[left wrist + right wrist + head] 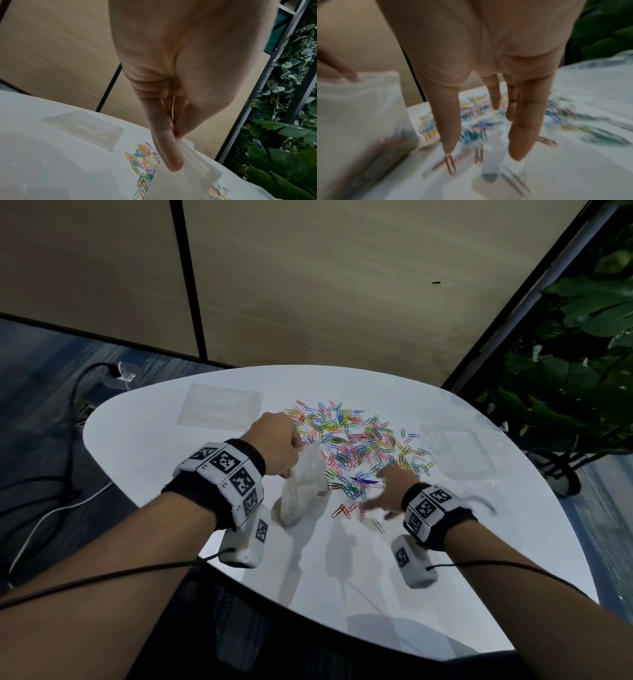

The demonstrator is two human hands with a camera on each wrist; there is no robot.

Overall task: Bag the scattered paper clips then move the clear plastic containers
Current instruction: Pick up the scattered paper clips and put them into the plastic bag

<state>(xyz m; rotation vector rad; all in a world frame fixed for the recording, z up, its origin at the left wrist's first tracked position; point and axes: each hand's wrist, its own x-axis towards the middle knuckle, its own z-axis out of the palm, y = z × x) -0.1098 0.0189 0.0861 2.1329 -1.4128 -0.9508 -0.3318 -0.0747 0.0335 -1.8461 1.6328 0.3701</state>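
Looking down from the head camera, nearly all the paper clips [356,446] lie spread over the middle of the white tabletop [144,446], so bagging seems barely begun. The left hand [277,446] pinches the mouth of a clear plastic bag [305,487] that hangs upright, its base near the front edge; a few clips seem to show at its base, though the film hides any count. The right hand [387,494] hovers over the nearest clips with fingers spread and blurred, holding nothing I can see. A flat clear container [219,409] lies toward the far left edge and another [459,450] near the right edge, neither moved.

From the left wrist, thumb and fingers [164,148] are clamped on the bag's top edge [187,175], with clips [144,162] on the tabletop behind it.

From the right wrist, blur is heavy; the fingers [450,121] point straight down and apart above loose clips [450,165], the bag [359,115] just beside them.
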